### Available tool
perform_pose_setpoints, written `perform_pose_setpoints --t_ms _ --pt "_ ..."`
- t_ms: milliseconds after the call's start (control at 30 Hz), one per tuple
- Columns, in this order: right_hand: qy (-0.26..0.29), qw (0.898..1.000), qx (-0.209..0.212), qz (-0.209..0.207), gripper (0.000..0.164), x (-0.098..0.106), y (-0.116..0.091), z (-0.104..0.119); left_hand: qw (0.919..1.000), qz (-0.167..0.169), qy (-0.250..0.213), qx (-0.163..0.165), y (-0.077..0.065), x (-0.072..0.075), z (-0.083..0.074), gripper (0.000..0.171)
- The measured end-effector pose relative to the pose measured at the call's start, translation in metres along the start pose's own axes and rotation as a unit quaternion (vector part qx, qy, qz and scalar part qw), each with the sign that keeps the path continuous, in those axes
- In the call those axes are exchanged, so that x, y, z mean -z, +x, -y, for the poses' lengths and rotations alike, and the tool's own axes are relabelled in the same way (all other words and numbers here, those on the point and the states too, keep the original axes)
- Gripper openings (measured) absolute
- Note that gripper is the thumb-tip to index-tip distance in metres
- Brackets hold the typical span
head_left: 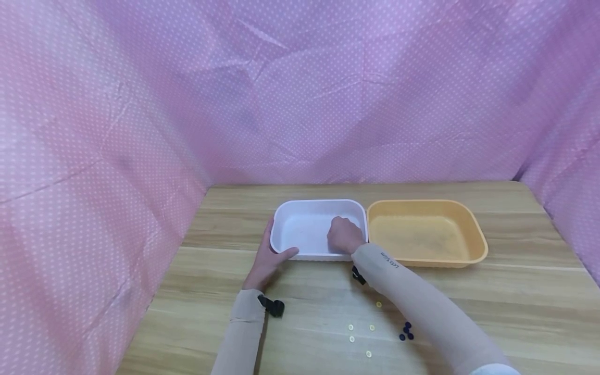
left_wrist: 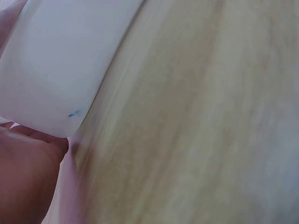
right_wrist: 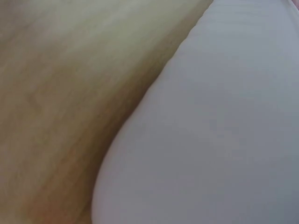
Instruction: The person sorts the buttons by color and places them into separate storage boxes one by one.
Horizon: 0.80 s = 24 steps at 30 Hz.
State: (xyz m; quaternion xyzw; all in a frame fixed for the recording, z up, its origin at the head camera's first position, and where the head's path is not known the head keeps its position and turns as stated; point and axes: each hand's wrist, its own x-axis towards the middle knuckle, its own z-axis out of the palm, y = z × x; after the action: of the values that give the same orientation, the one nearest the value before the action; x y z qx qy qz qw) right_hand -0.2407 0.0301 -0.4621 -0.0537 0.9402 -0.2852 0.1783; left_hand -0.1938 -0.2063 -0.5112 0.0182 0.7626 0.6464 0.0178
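Observation:
A white plastic tub (head_left: 302, 229) stands on the table, and its outer wall (left_wrist: 56, 60) fills the upper left of the left wrist view. My left hand (head_left: 267, 260) holds its near left corner, thumb along the front rim and fingers along the left side. Inside the tub's right part is my right hand (head_left: 346, 236), its fingers curled in; whatever they may pinch is hidden behind the knuckles. The right wrist view has only the white wall (right_wrist: 201, 130) and table, not the hand. Near the right forearm lie several yellow buttons (head_left: 372, 327) and a cluster of dark blue buttons (head_left: 408, 325).
A yellow-orange plastic tub (head_left: 473, 250) stands right beside the white one, their rims nearly touching. Both rest on a wood-grain table (head_left: 201, 291). Pink dotted cloth (head_left: 300, 104) hangs behind and at both sides. My right forearm crosses in front of the orange tub.

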Motion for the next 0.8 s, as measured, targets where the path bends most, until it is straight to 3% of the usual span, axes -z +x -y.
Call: perform_pose_setpoints --t_ms 333,667,800 --pt "-0.020 1.000 0.005 -0.008 0.024 0.0026 0.0003 0.0006 0.9999 0.009 0.007 0.005 0.0012 0.0012 0.0000 0.113" --pt "-0.012 1.000 -0.004 0.005 0.025 0.0030 0.0018 0.0002 0.9998 0.000 0.011 0.014 -0.0003 0.0000 -0.0022 0.116" --pt "0.008 1.000 0.014 -0.011 0.027 0.0076 -0.0023 0.0018 0.9998 -0.004 0.017 0.013 -0.0010 0.0003 -0.0024 0.116"
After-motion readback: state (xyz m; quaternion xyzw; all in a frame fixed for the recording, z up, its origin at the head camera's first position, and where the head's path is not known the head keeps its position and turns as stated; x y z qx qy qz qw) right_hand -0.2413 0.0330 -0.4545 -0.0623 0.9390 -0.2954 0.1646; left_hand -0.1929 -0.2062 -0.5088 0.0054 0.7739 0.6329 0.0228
